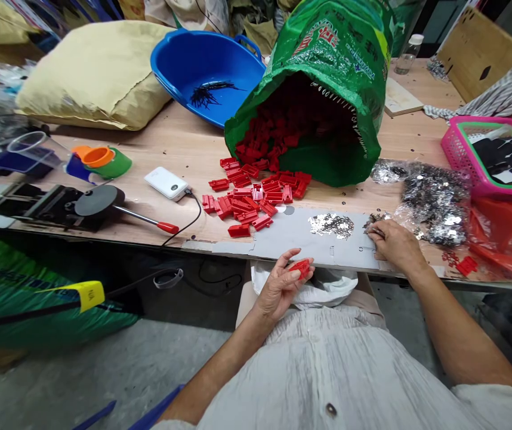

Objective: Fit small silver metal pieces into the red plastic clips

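My left hand [280, 285] holds a small red plastic part [301, 269] between thumb and fingers, just off the table's front edge. On the right, my right hand [392, 242] has its fingertips pressed together at a small pile of dark metal pieces [375, 220]; what they pinch is too small to make out. Between the hands, a flat heap of shiny metal pieces [331, 226] lies on a grey sheet [283, 236]. More red parts [242, 203] are strewn in front of a green sack [327, 54], whose open mouth shows many red parts inside.
A blue basin [170, 60] stands behind, beside a stuffed yellowish sack [95, 71]. At left are a hand press [97, 200] with a red-tipped lever and a white power bank [166, 182]. Bagged metal pieces [437, 203] and a pink basket [455, 149] lie at right.
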A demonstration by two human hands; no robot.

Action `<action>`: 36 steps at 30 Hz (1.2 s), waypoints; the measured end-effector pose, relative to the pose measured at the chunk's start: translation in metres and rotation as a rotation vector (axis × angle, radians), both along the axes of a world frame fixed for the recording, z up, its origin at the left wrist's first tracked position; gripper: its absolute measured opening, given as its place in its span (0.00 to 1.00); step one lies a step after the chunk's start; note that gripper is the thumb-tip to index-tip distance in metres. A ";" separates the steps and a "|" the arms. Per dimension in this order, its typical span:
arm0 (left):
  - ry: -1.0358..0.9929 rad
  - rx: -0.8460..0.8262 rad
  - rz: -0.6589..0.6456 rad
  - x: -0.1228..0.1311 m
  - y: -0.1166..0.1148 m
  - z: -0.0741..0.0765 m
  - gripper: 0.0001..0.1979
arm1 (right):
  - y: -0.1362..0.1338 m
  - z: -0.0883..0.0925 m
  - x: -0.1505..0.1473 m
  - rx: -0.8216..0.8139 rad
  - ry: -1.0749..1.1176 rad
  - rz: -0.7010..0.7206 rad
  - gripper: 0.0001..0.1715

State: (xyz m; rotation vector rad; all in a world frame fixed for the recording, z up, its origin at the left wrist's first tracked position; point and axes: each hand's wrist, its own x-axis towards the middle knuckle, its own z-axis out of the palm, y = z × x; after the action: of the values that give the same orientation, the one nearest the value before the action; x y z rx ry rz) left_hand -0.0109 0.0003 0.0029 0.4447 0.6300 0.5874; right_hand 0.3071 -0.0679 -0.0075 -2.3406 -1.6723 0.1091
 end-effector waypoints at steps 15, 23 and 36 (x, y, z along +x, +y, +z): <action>0.242 0.412 -0.029 0.011 -0.005 -0.001 0.32 | 0.003 0.000 0.001 0.022 -0.054 -0.073 0.13; 0.253 0.382 -0.027 0.009 -0.003 0.000 0.32 | -0.004 0.007 -0.005 0.095 0.020 0.034 0.07; 0.258 0.347 -0.031 0.011 -0.006 0.004 0.33 | -0.010 0.001 0.002 0.151 -0.020 0.054 0.15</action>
State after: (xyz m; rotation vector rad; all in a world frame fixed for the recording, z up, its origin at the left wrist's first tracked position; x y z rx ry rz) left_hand 0.0005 -0.0060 0.0066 0.8638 0.7681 0.6168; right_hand 0.3093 -0.0774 -0.0062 -2.1937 -1.6910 -0.0302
